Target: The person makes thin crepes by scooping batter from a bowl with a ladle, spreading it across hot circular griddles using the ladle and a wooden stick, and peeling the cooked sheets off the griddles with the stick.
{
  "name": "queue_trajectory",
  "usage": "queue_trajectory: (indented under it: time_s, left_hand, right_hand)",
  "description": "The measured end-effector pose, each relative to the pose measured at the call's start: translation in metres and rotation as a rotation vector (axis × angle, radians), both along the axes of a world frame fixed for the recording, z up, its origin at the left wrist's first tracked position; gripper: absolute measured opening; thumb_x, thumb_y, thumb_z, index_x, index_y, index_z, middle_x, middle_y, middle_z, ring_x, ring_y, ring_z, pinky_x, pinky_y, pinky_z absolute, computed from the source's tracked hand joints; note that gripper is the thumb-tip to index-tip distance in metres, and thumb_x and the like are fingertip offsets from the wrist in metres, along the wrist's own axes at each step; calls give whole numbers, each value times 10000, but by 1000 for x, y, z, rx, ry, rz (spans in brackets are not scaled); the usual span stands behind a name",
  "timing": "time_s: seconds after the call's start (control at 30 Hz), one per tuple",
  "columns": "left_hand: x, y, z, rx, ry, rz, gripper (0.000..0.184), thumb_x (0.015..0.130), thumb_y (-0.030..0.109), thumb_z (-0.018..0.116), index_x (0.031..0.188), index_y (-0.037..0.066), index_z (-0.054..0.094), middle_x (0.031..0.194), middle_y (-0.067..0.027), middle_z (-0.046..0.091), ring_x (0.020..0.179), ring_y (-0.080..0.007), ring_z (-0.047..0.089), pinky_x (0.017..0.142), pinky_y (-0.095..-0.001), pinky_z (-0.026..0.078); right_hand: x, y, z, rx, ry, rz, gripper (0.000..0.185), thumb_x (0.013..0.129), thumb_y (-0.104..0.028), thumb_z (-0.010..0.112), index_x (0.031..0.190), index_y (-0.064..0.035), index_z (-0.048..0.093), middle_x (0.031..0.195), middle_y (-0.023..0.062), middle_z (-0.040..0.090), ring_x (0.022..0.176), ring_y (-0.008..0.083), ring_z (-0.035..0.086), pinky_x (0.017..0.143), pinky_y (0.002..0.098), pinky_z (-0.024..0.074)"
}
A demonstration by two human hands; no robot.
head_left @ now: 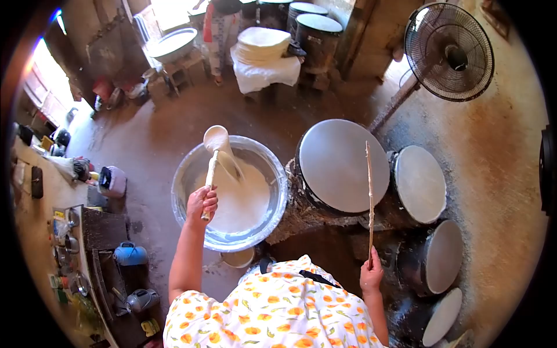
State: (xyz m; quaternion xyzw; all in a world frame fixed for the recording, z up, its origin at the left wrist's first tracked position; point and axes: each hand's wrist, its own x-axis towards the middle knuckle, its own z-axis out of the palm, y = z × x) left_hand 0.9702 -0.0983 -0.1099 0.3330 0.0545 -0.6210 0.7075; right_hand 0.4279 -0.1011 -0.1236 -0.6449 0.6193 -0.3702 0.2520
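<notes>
Clenched the ladle [216, 140] in the left hand [202, 203], fingers wrapped around its pale wooden handle. Gripped a thin, rough stick [370, 194] near its lower end in the right hand [371, 272], pointing it up and away from the body, across the view of the nearest part of a large round griddle [342, 165]. Could not tell whether stick and griddle touched. Wore a white top [267, 313] printed with orange blooms and green leaves. Noted a small bowl [238, 257] just beside the near rim of a wide basin [276, 217], partly covered in the view. Found the basin in front and to the left, smeared along its rim and holding pale batter [246, 194]. Held the ladle's cup over the far left of the basin, trailing batter down from it. Saw the large griddle to the right of the basin, pale and flat on top. Counted smaller round griddles farther right, curving back toward the body: one [420, 184] just beside the large one, others nearer. To the left, on the floor side, spotted a blue jug [130, 254]. Farther off, made out a standing fan [449, 53] at the right, a stack of pale flat rounds [263, 45] on white cloth [264, 76], and another person [223, 35], partly cut off by the edge of the view.
</notes>
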Motion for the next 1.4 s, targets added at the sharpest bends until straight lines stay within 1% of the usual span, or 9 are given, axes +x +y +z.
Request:
queue_trajectory:
  time_s: [0.07,0.23,0.37,0.43,0.63,0.8,1.03,1.17,1.4]
  left_hand:
    - [2,19,46,-84,-39,-51,197,955,114,417,1064,-47,447,666,-20,409,413,-57,362,316,-194,340]
    - [-12,61,184,-145,-572,-36,245,942,126,475,1124,-36,495,654,-21,454,405,-42,380,314,-180,327]
    - [-37,80,239,-36,-908,51,256,938,143,490,1148,-3,499,645,-6,433,388,-45,362,303,-186,306]
    - [-45,88,230,25,-916,66,179,929,115,487,1070,15,533,636,-16,462,392,-48,394,314,-181,320]
    - [-42,105,95,318,-418,-44,171,926,101,457,1005,-45,495,642,-16,443,418,-39,364,337,-169,311]
    - [-52,135,103,118,-88,-110,176,934,85,442,1032,-54,490,648,-16,442,408,-38,356,334,-174,331]
    - [-45,113,87,209,-459,-88,124,912,61,467,994,-23,508,647,-42,475,418,-52,386,333,-189,335]
    - [-39,79,62,345,-377,-173,73,894,54,479,907,-12,506,642,-51,487,416,-67,392,346,-200,333]
    - [-97,-8,127,227,-477,-547,128,901,77,485,967,-24,528,612,-22,442,400,-50,364,329,-191,292]
  right_hand:
    - [0,-7,0,58,-34,35,504,763,78,495,1249,-42,548,1030,118,651,718,139,574,695,236,475]
    - [-8,-19,-15,-28,22,104,518,756,87,488,1251,-53,551,1028,125,654,739,162,594,704,268,487]
    - [-2,-27,-2,275,-30,82,502,765,79,494,1245,-55,552,1149,179,621,1004,263,630,845,314,478]
    - [-7,-31,-23,2,-12,178,492,770,78,499,1240,-57,558,1133,172,629,976,260,638,827,313,485]
    - [2,-31,-15,80,-19,226,474,774,72,509,1231,-41,560,1148,169,623,1003,280,630,840,313,487]
    - [12,-31,-3,104,-18,264,511,748,71,518,1242,-56,558,1131,153,635,916,239,652,777,289,498]
    - [32,-32,4,89,-45,290,526,730,81,535,1234,-65,568,1086,143,646,865,229,648,739,279,498]
    - [45,-18,15,-8,3,300,583,699,95,539,1237,-127,580,924,130,641,735,236,613,656,297,493]
    - [30,23,39,27,208,204,580,709,5,590,1222,-266,593,721,87,513,608,276,547,555,385,480]
